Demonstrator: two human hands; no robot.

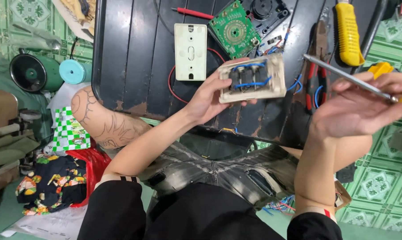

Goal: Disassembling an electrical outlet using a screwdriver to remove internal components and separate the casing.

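My left hand (208, 95) holds a cream switch plate (253, 78) with its back up, showing dark switch bodies linked by short blue wires. The plate hangs just above the near edge of a black slatted table (134, 53). My right hand (365, 104) grips a screwdriver (343, 75) with a yellow handle; its metal shaft points left and up, and the tip stops a little to the right of the plate without touching it.
On the table lie a white wall box (190, 51), a green round-patterned circuit board (234, 29), a red probe (193, 13), red-handled pliers (317, 66), a yellow-handled tool (348, 33) and loose red and blue wires. Clothes, a red bag (92, 164) and a teal fan (32, 72) crowd the floor at left.
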